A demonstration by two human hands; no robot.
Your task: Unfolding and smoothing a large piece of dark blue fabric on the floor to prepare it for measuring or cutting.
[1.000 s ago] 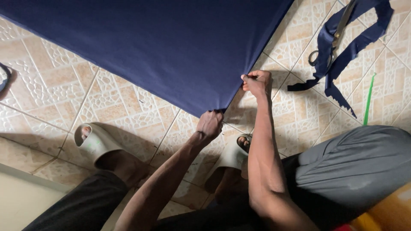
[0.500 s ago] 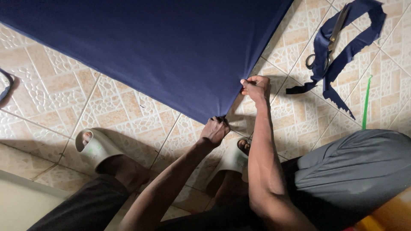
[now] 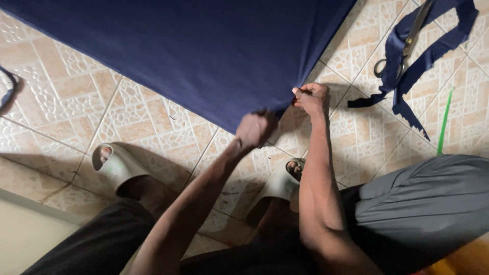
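A large navy blue cloth (image 3: 193,51) lies spread over the patterned tile floor (image 3: 66,102), filling the top of the head view. My left hand (image 3: 256,128) pinches its near corner, slightly blurred. My right hand (image 3: 310,98) grips the cloth's edge a little farther right, fingers closed on the fabric. Both forearms reach up from the bottom of the frame. My feet in grey slide sandals (image 3: 114,165) rest on the tiles below the cloth.
Scissors (image 3: 405,46) lie on a navy fabric strip (image 3: 407,76) at the upper right. A thin green stick (image 3: 444,122) lies on the tiles beside it. Grey cloth (image 3: 433,198) covers the lower right. A pale step edge (image 3: 25,229) runs along the lower left.
My left hand has moved along the cloth's corner and now looks blurred. The view has drifted slightly, and my right hand stays gripping the edge.
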